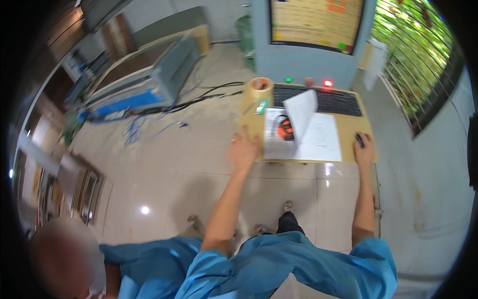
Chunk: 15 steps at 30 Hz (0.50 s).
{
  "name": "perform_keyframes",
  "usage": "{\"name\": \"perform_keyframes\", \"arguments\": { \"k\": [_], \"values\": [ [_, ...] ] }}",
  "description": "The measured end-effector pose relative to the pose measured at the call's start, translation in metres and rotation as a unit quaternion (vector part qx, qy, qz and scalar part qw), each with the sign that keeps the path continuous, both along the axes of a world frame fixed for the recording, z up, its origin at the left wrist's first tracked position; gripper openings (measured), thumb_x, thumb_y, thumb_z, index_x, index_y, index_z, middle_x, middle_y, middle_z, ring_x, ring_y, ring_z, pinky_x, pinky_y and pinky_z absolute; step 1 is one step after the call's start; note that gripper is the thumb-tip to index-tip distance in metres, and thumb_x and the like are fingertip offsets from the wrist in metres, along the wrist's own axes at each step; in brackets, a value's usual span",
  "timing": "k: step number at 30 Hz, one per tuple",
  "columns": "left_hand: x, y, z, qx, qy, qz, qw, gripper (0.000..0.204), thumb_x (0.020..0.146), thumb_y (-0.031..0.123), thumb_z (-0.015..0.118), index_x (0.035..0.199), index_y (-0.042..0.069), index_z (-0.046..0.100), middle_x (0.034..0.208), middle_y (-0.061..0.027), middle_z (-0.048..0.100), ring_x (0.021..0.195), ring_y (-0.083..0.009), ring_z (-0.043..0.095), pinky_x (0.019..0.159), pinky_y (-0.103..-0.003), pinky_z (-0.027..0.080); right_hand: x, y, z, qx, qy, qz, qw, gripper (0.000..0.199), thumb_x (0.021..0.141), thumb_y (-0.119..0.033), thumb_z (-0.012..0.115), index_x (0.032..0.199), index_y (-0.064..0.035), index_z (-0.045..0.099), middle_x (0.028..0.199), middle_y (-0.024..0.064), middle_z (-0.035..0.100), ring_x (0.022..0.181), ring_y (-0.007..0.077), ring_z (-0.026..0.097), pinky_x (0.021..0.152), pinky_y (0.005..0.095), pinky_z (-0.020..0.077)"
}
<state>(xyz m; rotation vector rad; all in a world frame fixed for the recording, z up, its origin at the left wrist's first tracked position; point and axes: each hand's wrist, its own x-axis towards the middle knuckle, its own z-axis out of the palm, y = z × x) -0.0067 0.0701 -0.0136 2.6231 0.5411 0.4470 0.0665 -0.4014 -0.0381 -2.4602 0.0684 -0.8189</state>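
My right hand (365, 150) rests over a small black computer mouse (359, 140) at the right side of a tan work shelf (253, 130). At the shelf's left edge lies my left hand (244, 150), slightly blurred, fingers apart and holding nothing. Between the hands are white printed papers (324, 137), one sheet lifted and curled upward. An orange and black round object (285, 128) sits on the papers, partly covered by that sheet; its kind is unclear. Behind them is a black keyboard (338, 102).
A roll of tape (259, 91) stands at the shelf's back left. Above rises a grey-blue cabinet (306, 62) with a lit screen (316, 22) and green and red lights. Cables (199, 93) cross the floor near a machine (144, 74). A person in blue (154, 266) is close at my left.
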Motion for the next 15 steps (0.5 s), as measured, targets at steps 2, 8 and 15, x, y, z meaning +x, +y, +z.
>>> {"name": "perform_keyframes", "arguments": {
  "k": [2,8,15],
  "values": [
    [-0.0015,-0.0001,-0.0018,0.005,-0.010,0.007,1.000,0.067,0.097,0.051,0.062,0.151,0.015,0.048,0.123,-0.0258,0.063,0.102,-0.0441,0.071,0.084,-0.053,0.059,0.0010,-0.0029,-0.0011,0.031,0.007,0.047,0.998,0.043,0.089,-0.019,0.068,0.132,-0.0147,0.071,0.144,0.0230,0.059,0.131,0.0401,0.058,0.109,0.0444,0.0476],
    [0.0019,0.0008,-0.0062,-0.016,-0.035,0.007,0.999,0.065,0.096,0.049,0.064,0.149,0.015,0.049,0.115,-0.0270,0.064,0.100,-0.0443,0.071,0.083,-0.054,0.059,0.0041,-0.0002,0.0011,-0.015,0.003,0.037,0.999,0.045,0.090,-0.016,0.067,0.135,-0.0130,0.069,0.144,0.0235,0.059,0.130,0.0403,0.059,0.111,0.0442,0.0466],
    [0.0030,0.0011,-0.0065,-0.002,-0.014,-0.001,1.000,0.067,0.097,0.050,0.063,0.151,0.014,0.048,0.124,-0.0306,0.063,0.109,-0.0473,0.068,0.090,-0.056,0.056,-0.0038,0.0012,0.0029,0.030,-0.003,0.025,0.999,0.040,0.087,-0.013,0.069,0.127,-0.0097,0.072,0.139,0.0216,0.062,0.125,0.0399,0.062,0.106,0.0426,0.0494]
  ]
}}
